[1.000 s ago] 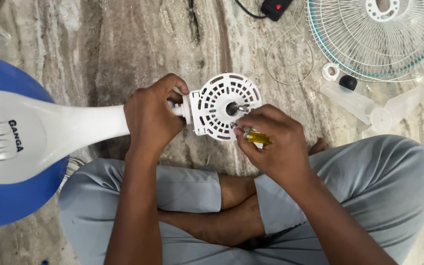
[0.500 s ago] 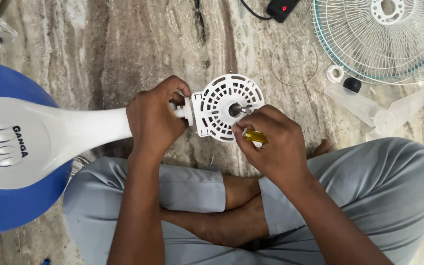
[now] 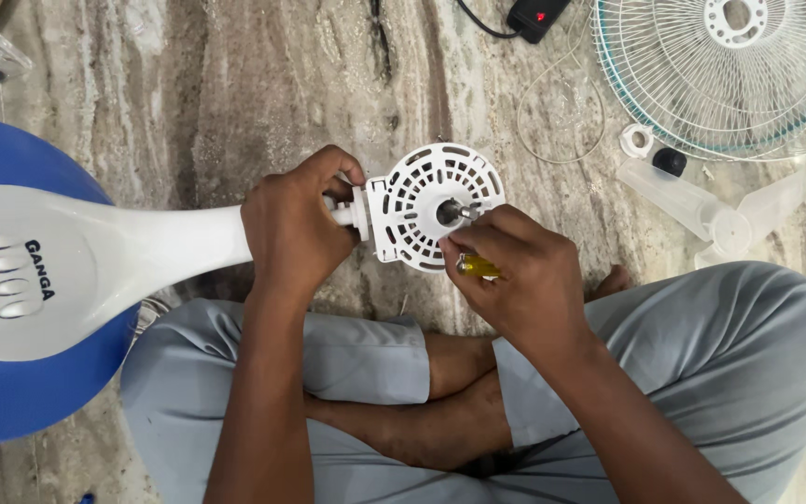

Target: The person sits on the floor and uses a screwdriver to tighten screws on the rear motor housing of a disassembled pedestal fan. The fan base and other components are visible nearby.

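A white table fan lies on its side across my lap. My left hand [image 3: 296,229] grips its white neck [image 3: 165,247] just behind the round slotted motor housing [image 3: 422,201]. My right hand [image 3: 520,275] is closed around a yellow-handled screwdriver [image 3: 478,267], held against the front of the housing beside the metal shaft [image 3: 454,211]. The screwdriver's tip is hidden by my fingers. The fan's white control panel [image 3: 30,271] with its oval buttons sits on the blue round base [image 3: 11,401] at the left.
A wire fan guard [image 3: 729,70] with a teal rim lies on the stone floor at top right. Below it lie a clear plastic blade [image 3: 715,219], a white ring [image 3: 636,140] and a black cap [image 3: 670,161]. A black plug [image 3: 535,17] sits at the top.
The view has shifted slightly. My hands hold the same grips, and the right hand has barely moved at the housing.
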